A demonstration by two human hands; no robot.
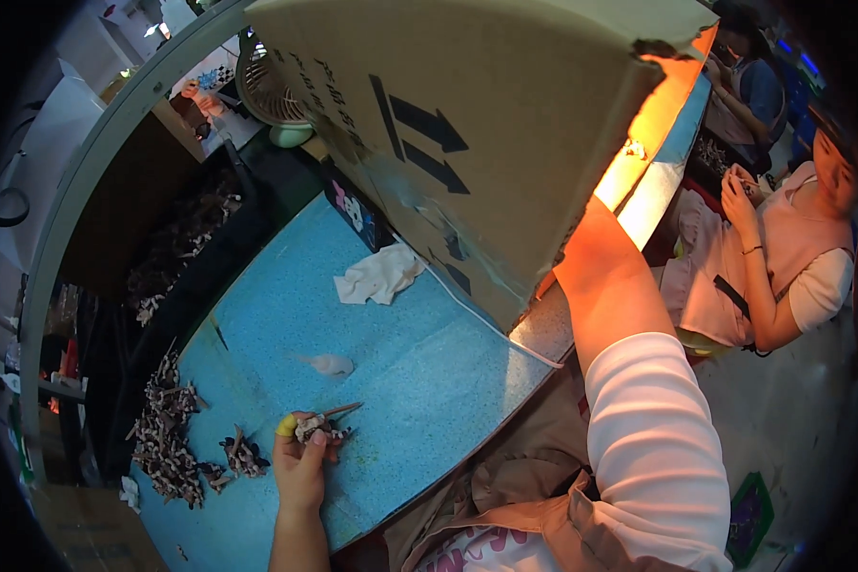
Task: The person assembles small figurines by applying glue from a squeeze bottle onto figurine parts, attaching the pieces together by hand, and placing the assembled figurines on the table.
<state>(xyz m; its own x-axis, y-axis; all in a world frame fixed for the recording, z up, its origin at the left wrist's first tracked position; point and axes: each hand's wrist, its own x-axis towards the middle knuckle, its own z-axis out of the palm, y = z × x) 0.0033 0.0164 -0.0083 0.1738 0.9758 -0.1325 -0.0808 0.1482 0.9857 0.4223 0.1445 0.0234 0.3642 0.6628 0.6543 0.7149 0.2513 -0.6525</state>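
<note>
My left hand (300, 465), with a yellow cover on one fingertip, is closed around a small mottled brown-and-white figurine piece (313, 425). A thin brown stick juts from that piece to the right; its exact kind is too small to make out. Close by on the left lies a small cluster of similar pieces (245, 456), beside a larger heap (169, 434) of them. My right forearm (612, 281) reaches behind a cardboard box (448, 124) into orange light, and the box hides my right hand, along with anything it may hold.
A blue table mat (419, 362) lies under the work, bearing a crumpled white tissue (379, 275) and a small whitish lump (329, 364). A white cord (477, 313) runs along the box's lower edge. Dark trays (186, 248) stand left; a fan (275, 91) behind. Another person (772, 257) sits at right.
</note>
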